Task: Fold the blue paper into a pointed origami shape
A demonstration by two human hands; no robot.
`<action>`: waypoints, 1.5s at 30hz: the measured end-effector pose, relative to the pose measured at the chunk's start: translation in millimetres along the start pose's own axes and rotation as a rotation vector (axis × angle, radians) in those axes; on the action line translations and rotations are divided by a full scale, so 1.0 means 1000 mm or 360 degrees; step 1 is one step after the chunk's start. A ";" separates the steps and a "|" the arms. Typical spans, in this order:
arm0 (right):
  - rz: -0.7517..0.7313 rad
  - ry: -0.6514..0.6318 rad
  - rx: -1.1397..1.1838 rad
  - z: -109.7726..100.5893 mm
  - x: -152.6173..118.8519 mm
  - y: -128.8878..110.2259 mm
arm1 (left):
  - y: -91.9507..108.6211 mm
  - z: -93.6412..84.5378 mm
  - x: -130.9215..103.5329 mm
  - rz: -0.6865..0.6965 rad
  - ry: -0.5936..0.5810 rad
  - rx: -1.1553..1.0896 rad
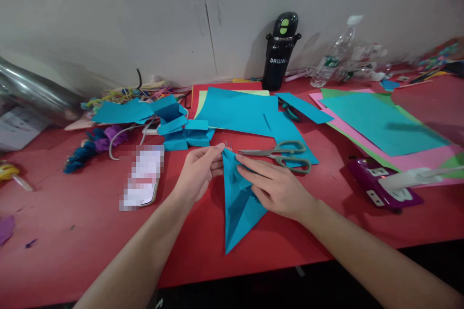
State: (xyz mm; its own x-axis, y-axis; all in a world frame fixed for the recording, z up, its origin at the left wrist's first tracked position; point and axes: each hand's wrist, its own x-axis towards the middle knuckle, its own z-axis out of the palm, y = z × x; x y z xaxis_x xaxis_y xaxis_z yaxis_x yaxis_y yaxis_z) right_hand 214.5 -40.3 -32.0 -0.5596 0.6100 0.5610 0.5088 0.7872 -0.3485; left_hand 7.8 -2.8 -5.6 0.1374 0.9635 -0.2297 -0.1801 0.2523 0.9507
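Note:
A folded piece of blue paper (241, 215) points toward me near the front edge of the red table. My left hand (201, 169) pinches its upper corner between thumb and fingers. On the right side of the paper lies my right hand (273, 183), its fingers close together and partly over the folds; its thumb is hidden. Just beyond that hand rest scissors (271, 152) with grey-green handles, partly on another blue sheet (293, 140). Folded blue paper pieces (177, 125) stand behind my left hand, and a phone (145, 176) lies to its left.
Against the wall stand a black bottle (279, 53) and a clear plastic bottle (335, 53). Coloured sheets (384, 120) are stacked at the right, above a purple power strip (380, 186) with a white plug. Purple and blue crafted flowers (96, 145) lie at the left.

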 end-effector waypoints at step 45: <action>0.1292 -0.0125 0.1515 -0.003 0.015 0.019 | 0.023 -0.026 -0.006 0.0179 -0.0598 0.0995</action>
State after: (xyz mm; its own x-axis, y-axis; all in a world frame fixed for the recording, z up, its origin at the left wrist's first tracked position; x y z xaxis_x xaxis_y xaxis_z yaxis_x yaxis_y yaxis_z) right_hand 217.2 -16.6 -27.8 -0.3606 0.9269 -0.1042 0.0688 -0.0849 -0.9940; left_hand -22.3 -0.1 12.5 0.4955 0.8566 -0.1438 0.3605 -0.0522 0.9313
